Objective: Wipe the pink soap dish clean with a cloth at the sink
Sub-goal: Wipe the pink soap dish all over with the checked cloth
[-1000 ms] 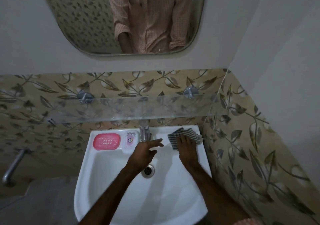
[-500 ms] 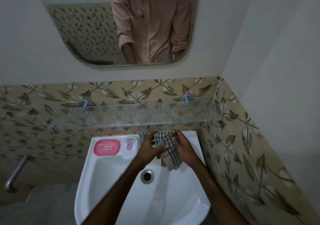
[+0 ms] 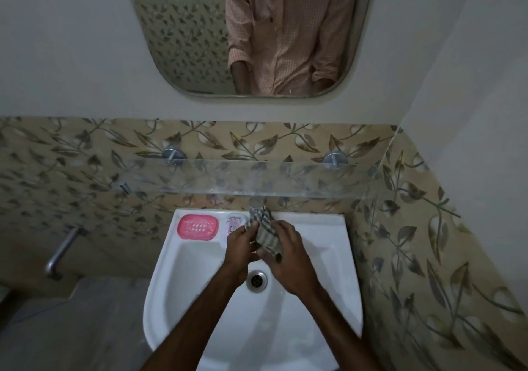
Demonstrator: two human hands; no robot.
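Over the white sink (image 3: 200,299), the checked cloth (image 3: 264,232), lying on the rim a second ago, is now bunched in both hands' fingers, left hand (image 3: 241,249) and right hand (image 3: 288,259); the pink soap dish (image 3: 197,227) sits unwiped at the far-left rim.

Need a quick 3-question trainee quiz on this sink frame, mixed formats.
1. True or false: the cloth is touching the soap dish.
2. Which hands hold the cloth? A) left only B) right only C) both
3. Fill in: the soap dish sits on the sink rim, to the ___ of the hands.

Key: 1 false; 2 C, left hand and right hand; 3 left.
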